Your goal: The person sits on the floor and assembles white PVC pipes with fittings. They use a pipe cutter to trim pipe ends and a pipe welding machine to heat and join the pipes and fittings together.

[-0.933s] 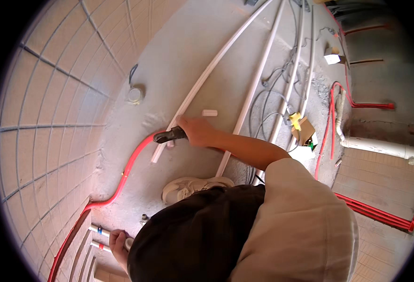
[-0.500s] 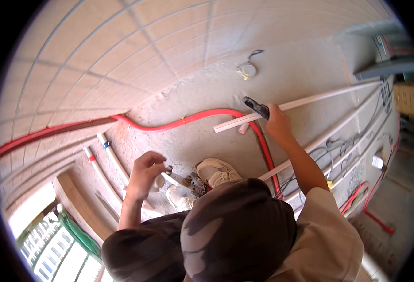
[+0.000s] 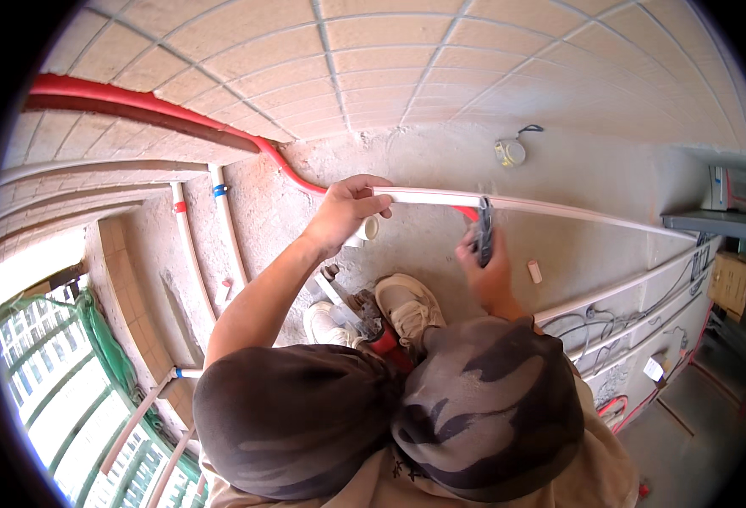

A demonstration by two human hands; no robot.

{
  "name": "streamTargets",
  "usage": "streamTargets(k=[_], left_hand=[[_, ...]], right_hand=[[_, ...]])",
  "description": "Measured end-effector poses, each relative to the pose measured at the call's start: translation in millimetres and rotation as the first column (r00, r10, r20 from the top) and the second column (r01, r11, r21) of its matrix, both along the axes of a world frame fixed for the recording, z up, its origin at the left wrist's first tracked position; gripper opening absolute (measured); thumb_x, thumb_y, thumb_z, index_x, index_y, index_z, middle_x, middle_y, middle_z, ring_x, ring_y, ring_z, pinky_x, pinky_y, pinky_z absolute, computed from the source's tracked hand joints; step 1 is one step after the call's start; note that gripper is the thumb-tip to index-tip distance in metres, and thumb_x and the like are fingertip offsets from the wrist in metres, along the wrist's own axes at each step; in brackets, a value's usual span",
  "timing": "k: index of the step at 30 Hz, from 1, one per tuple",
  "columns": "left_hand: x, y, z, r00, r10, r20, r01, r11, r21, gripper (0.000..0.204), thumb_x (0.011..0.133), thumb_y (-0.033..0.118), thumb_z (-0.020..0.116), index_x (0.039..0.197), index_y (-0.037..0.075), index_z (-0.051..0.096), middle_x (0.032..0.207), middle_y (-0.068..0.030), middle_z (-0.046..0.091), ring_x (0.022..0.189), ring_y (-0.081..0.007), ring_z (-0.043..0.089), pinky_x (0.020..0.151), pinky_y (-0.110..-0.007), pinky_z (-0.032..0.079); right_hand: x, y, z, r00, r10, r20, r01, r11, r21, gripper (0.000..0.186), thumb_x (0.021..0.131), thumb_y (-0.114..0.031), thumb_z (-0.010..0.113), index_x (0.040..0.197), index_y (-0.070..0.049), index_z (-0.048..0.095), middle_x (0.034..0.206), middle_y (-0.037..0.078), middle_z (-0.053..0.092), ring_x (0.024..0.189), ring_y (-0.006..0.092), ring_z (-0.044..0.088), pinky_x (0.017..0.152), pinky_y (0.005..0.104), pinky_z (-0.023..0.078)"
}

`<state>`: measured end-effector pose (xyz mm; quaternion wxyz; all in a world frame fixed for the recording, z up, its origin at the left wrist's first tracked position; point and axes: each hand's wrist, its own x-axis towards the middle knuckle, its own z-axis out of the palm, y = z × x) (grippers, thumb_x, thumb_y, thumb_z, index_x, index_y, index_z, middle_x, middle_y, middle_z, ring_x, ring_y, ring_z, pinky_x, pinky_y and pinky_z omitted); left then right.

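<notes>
At one end of the pipe, I see the left hand, fingers pinching the tip. Farther along, the right hand wraps its fingers around a cutter, its head at the pipe. The pipe runs between the shoes and a tape measure.

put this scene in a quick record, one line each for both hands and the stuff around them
left hand: grips one end of a long pale pipe
right hand: holds a dark hand tool, its head at the pipe
red pipe: curves from the tiled wall toward the left hand
floor, beyond the pipe: round object with dark strap
floor, right of right hand: short pipe piece
</notes>
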<state>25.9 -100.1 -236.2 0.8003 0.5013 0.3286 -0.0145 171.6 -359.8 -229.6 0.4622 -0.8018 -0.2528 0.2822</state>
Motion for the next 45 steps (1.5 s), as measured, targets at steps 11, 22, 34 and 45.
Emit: streamTargets(k=[11, 22, 34, 45], left_hand=[[21.1, -5.2, 3.9, 1.000, -0.028, -0.010, 0.028, 0.999, -0.031, 0.029, 0.098, 0.010, 0.066, 0.123, -0.003, 0.067, 0.099, -0.0089, 0.074, 0.094, -0.0132, 0.066, 0.088, -0.027, 0.048], [18.6, -4.0, -5.8, 0.996, -0.028, -0.087, 0.027, 1.000, -0.016, 0.032, 0.096, 0.011, 0.065, 0.124, -0.004, 0.068, 0.096, -0.0096, 0.075, 0.091, -0.0136, 0.066, 0.086, -0.027, 0.049], [24.0, -1.0, -10.0, 0.994, -0.015, -0.109, 0.010, 0.999, -0.045, 0.032, 0.097, 0.012, 0.063, 0.124, -0.004, 0.068, 0.092, -0.0073, 0.073, 0.082, -0.0105, 0.063, 0.072, -0.025, 0.049], [26.9, -0.1, -14.2, 0.992, 0.022, -0.123, -0.031, 0.997, -0.072, 0.030, 0.096, 0.011, 0.064, 0.121, -0.003, 0.069, 0.087, -0.0056, 0.070, 0.074, -0.0099, 0.062, 0.064, -0.025, 0.049]], right_hand=[[-46.4, 35.1, -27.1, 0.887, -0.093, -0.451, 0.050, 0.993, -0.106, 0.073, 0.087, -0.008, 0.068, 0.151, 0.005, 0.036, 0.137, 0.025, 0.056, 0.132, 0.0352, 0.052, 0.112, 0.0412, 0.038], [-44.4, 51.5, -18.9, 0.920, -0.070, -0.386, 0.035, 0.995, -0.097, 0.069, 0.086, -0.005, 0.066, 0.149, 0.004, 0.040, 0.135, 0.025, 0.057, 0.131, 0.0368, 0.053, 0.111, 0.0420, 0.039], [-44.8, 47.2, -47.4, 0.921, -0.118, -0.372, 0.047, 0.980, -0.195, 0.064, 0.089, -0.011, 0.068, 0.146, 0.004, 0.044, 0.142, 0.030, 0.049, 0.129, 0.0400, 0.053, 0.108, 0.0446, 0.042], [-47.2, 55.2, -46.0, 0.920, -0.198, -0.338, 0.103, 0.955, -0.277, 0.045, 0.089, -0.020, 0.071, 0.125, 0.004, 0.058, 0.100, 0.021, 0.069, 0.093, 0.0336, 0.068, 0.084, 0.0425, 0.052]])
